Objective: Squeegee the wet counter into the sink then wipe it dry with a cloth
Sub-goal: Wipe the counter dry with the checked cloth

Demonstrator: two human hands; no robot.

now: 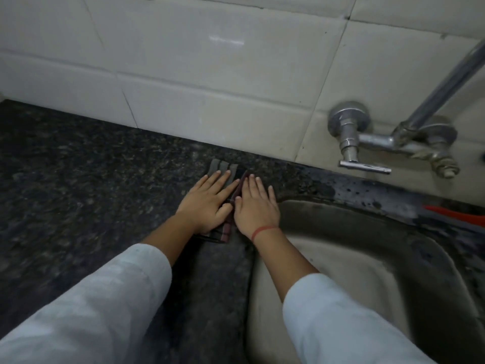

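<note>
A folded cloth, grey with dark red stripes, lies flat on the dark speckled counter just left of the steel sink. My left hand presses flat on its left half, fingers spread. Beside it, touching, my right hand presses flat on the cloth's right half at the sink's back left corner. Most of the cloth is hidden under both palms. A red object, possibly the squeegee, shows at the far right behind the sink.
A white tiled wall rises behind the counter. A metal tap with lever handles sticks out of the wall above the sink's back edge. The strip of counter behind the sink looks wet and glossy.
</note>
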